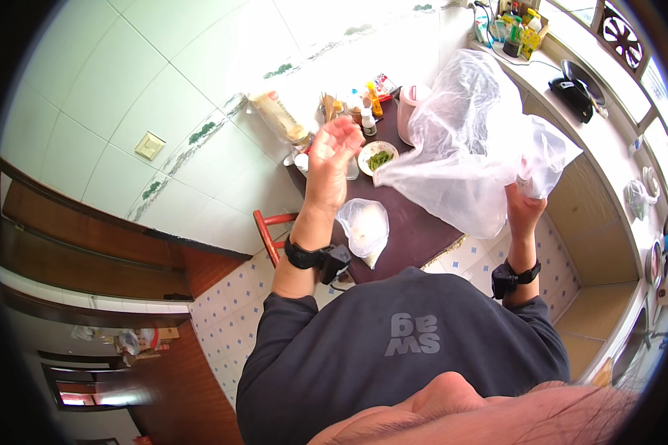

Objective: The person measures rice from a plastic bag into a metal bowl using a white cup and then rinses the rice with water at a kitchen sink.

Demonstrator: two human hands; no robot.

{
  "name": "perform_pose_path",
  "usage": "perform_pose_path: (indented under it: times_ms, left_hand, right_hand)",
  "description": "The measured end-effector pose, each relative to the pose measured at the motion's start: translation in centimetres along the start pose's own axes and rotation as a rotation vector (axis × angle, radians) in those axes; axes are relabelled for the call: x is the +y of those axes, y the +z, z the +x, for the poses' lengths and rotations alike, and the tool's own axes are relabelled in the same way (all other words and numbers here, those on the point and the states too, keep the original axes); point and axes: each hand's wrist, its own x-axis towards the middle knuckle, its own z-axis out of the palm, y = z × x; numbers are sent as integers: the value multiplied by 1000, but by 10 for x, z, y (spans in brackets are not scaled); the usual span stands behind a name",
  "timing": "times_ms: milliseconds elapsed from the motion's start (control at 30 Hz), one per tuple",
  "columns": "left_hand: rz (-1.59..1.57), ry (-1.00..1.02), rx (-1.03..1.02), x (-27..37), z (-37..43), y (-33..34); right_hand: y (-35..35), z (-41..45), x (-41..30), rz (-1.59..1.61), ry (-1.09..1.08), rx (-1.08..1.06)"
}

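Observation:
My right hand (pixel 526 208) grips a large translucent plastic bag (pixel 467 128) by its gathered side. The bag spreads out in the air above the right part of the dark table (pixel 406 222), hiding some of it. My left hand (pixel 334 161) is raised over the table's left side, palm showing, fingers slightly curled, with nothing in it. Below and to the right of that hand, a small clear plastic bag with white contents (pixel 366 228) lies on the table. A patterned bowl (pixel 362 161) holding green vegetables (pixel 378 160) stands between my hands, near the big bag's loose corner.
Along the wall are a long plastic-wrapped package (pixel 281 117), a white bottle (pixel 368 122), a yellow bottle (pixel 374 99) and a pink container (pixel 409 114). A red chair (pixel 264 233) is at the left. On the right counter sit bottles (pixel 515 39) and a black appliance (pixel 570 99).

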Motion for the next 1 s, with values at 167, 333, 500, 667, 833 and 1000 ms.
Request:
perform_pose_path:
  times_ms: [167,333,500,667,833,1000]
  left_hand:
    - [692,15,-573,9,-6,36]
    - [774,313,-569,-3,-12,71]
    - [946,205,-391,-16,-11,77]
    - [146,-302,-458,-10,27,-19]
    - [265,-434,-341,-57,16,-75]
    - [-187,-439,-306,-55,-2,-82]
  right_hand:
    - [8,-3,-13,-46,-96,-89]
    - [17,-6,-20,-168,-44,-251]
    - [12,-8,-24,-114,121,-445]
    - [-40,3,9,135,366,-223]
    - [-57,-1,-2,67,375,-363]
    - [-75,5,-5,298,517,-495]
